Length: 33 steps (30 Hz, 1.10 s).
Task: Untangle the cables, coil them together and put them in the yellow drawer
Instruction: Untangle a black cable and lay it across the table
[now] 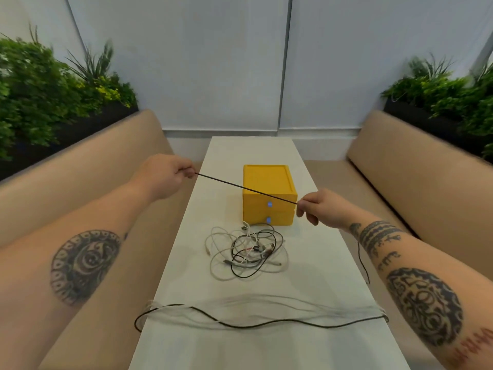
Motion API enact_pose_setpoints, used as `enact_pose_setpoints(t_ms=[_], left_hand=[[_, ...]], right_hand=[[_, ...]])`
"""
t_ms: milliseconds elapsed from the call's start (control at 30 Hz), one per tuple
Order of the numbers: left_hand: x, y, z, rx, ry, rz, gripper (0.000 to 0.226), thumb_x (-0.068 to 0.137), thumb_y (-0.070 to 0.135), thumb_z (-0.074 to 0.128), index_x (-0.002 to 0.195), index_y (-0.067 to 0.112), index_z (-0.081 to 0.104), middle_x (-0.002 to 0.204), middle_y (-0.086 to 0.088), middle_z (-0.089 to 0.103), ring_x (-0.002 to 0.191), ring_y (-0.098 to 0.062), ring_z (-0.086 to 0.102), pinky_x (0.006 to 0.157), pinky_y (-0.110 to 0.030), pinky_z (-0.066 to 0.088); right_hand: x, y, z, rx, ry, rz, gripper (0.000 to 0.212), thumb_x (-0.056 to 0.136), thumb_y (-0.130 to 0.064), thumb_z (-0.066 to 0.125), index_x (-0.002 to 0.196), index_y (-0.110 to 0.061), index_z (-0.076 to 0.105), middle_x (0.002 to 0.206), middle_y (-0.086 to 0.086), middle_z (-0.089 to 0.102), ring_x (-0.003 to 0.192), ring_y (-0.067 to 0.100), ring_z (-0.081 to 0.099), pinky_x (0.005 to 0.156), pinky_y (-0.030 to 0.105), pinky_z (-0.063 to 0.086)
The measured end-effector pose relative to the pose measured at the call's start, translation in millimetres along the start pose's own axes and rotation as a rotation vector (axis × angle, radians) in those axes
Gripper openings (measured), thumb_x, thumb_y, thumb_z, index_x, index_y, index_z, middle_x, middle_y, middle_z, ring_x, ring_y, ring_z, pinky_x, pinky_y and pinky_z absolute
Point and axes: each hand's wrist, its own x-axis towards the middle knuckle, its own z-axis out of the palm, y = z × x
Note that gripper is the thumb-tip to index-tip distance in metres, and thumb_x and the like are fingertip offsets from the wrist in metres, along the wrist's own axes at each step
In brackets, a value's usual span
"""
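A black cable is stretched taut in the air between my two hands. My left hand pinches one end above the table's left edge. My right hand pinches it in front of the yellow drawer unit, and the loose tail hangs down past my right forearm. The unit has two shut drawers, each with a blue knob. A tangle of white, grey and black cables lies on the white table just in front of the unit. Nearer me, several straightened white cables and a black one lie across the table.
Tan padded benches run along both sides of the narrow table. Green plants in dark planters stand behind each bench. A pale panelled wall closes the far end.
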Motion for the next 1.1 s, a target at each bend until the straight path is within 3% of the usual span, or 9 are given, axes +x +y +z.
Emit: enact_pose_setpoints(t_ms=[100, 267, 400, 633, 833, 933, 1033, 1100], left_hand=[[-13, -16, 6, -0.027, 0.003, -0.092, 0.019, 0.088, 0.038, 0.053, 0.072, 0.042, 0.062, 0.082, 0.007, 0.071, 0.085, -0.023, 0.064, 0.079, -0.037, 0.052], [-47, -51, 15, -0.08, -0.019, -0.223, 0.017, 0.097, 0.022, 0.06, 0.089, 0.017, 0.075, 0.09, -0.004, 0.072, 0.091, -0.027, 0.063, 0.079, -0.03, 0.044], [-72, -71, 20, -0.104, -0.038, -0.313, 0.017, 0.096, 0.02, 0.06, 0.088, 0.019, 0.075, 0.092, -0.004, 0.072, 0.088, -0.023, 0.06, 0.077, -0.027, 0.04], [-92, -74, 30, -0.133, -0.063, -0.402, 0.026, 0.096, 0.018, 0.058, 0.073, 0.026, 0.066, 0.081, -0.006, 0.067, 0.081, -0.028, 0.059, 0.069, -0.029, 0.039], [-142, -93, 64, -0.105, -0.157, -0.467, 0.034, 0.095, 0.025, 0.06, 0.064, 0.039, 0.062, 0.08, 0.001, 0.066, 0.08, -0.025, 0.06, 0.071, -0.031, 0.045], [-169, -93, 87, -0.09, -0.222, -0.494, 0.021, 0.098, 0.022, 0.059, 0.082, 0.028, 0.072, 0.082, 0.0, 0.064, 0.08, -0.021, 0.055, 0.069, -0.028, 0.039], [-193, -105, 121, -0.065, -0.292, -0.57, 0.015, 0.098, 0.02, 0.058, 0.093, 0.02, 0.072, 0.089, -0.005, 0.071, 0.081, -0.024, 0.058, 0.067, -0.028, 0.038], [-207, -113, 139, -0.064, -0.331, -0.61, 0.016, 0.098, 0.021, 0.058, 0.098, 0.018, 0.074, 0.094, -0.008, 0.073, 0.083, -0.026, 0.061, 0.066, -0.029, 0.04]], right_hand=[[-23, 26, -3, -0.051, 0.0, 0.045, 0.034, 0.103, -0.033, 0.048, 0.078, -0.024, 0.069, 0.055, -0.009, 0.061, 0.049, 0.004, 0.047, 0.06, 0.026, 0.038], [-62, 74, -3, -0.107, 0.018, 0.145, 0.033, 0.101, -0.033, 0.049, 0.074, -0.028, 0.067, 0.055, -0.007, 0.06, 0.049, 0.004, 0.046, 0.062, 0.029, 0.04], [-78, 103, 9, -0.144, 0.046, 0.209, 0.029, 0.099, -0.036, 0.05, 0.075, -0.035, 0.065, 0.056, -0.007, 0.059, 0.053, 0.01, 0.049, 0.063, 0.032, 0.043], [-92, 129, 48, -0.114, 0.031, 0.33, 0.029, 0.099, -0.033, 0.048, 0.077, -0.03, 0.066, 0.064, -0.004, 0.058, 0.058, 0.015, 0.051, 0.062, 0.031, 0.042], [-98, 153, 98, -0.037, 0.115, 0.338, 0.03, 0.102, -0.016, 0.046, 0.082, -0.031, 0.063, 0.068, -0.002, 0.057, 0.065, 0.019, 0.052, 0.066, 0.034, 0.045], [-102, 169, 116, -0.126, 0.139, 0.363, 0.031, 0.1, -0.02, 0.044, 0.082, -0.041, 0.06, 0.074, -0.004, 0.062, 0.065, 0.018, 0.056, 0.061, 0.035, 0.05], [-105, 171, 128, -0.233, 0.134, 0.331, 0.036, 0.1, -0.022, 0.049, 0.081, -0.049, 0.061, 0.092, -0.009, 0.061, 0.089, 0.018, 0.058, 0.081, 0.042, 0.051], [-109, 168, 134, -0.262, 0.156, 0.308, 0.031, 0.1, -0.019, 0.053, 0.092, -0.043, 0.07, 0.096, -0.009, 0.059, 0.097, 0.021, 0.057, 0.086, 0.041, 0.048]])
